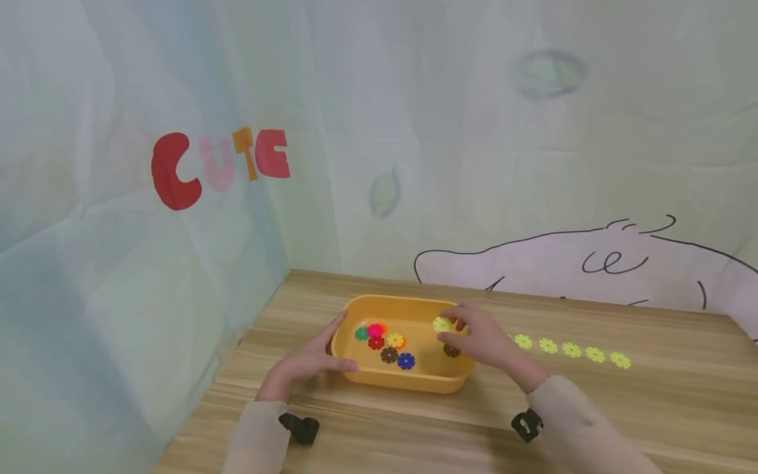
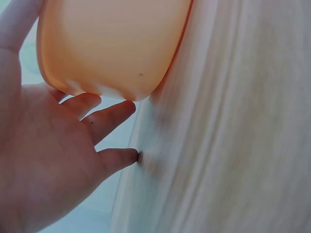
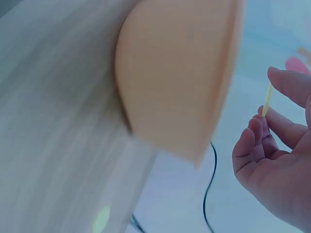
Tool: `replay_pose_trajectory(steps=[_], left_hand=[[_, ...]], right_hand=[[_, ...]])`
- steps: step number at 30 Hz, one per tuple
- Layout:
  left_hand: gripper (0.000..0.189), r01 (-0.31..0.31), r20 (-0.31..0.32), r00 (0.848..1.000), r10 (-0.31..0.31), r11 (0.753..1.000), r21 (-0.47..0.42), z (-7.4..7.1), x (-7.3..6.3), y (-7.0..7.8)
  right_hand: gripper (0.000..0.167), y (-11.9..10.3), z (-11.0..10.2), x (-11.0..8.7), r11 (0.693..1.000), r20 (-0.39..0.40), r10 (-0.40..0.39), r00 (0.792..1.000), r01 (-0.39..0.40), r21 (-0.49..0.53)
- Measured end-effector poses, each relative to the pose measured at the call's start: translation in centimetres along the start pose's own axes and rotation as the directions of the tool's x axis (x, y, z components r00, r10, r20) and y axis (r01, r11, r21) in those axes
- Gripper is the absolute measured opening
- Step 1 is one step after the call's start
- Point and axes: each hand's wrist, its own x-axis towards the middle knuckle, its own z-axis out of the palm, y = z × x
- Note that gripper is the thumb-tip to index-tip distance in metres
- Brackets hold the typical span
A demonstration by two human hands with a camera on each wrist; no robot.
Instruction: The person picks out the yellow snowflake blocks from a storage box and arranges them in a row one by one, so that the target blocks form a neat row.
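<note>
A yellow plastic tub stands on the wooden table, with several colourful notched interlocking discs inside, among them a blue disc and a red disc. My left hand holds the tub's left end, thumb at the front rim. In the left wrist view, the fingers lie against the tub's outer wall. Over the tub's right end, my right hand pinches a yellow-green disc between thumb and fingers. That disc shows edge-on in the right wrist view. A brown disc lies below it, partly hidden by the hand.
Several yellow-green discs lie in a row on the table, right of the tub. A cloth backdrop with letters and a drawing hangs behind and along the left side.
</note>
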Motion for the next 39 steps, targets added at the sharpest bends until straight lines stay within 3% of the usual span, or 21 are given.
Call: replay_pose_trajectory(steps=[7,24,39], left_hand=[[0.108,-0.005,0.006,1.000,0.006,1.000,-0.012,0.1,0.6,-0.1],[0.111,0.015,0.005,1.000,-0.015,1.000,0.007,-0.3,0.2,0.2],[0.112,0.015,0.009,1.000,-0.015,1.000,0.010,0.0,0.5,-0.2]], right_hand=[[0.041,3.2,-3.8,-2.8,0.998,-0.093,-0.040,0.995,0.035,-0.051],[0.049,11.5,-9.1,-8.4,0.977,-0.222,0.126,0.967,-0.160,-0.141],[0.053,19.1,-13.4,-11.6,0.931,-0.234,0.262,0.936,-0.309,-0.196]])
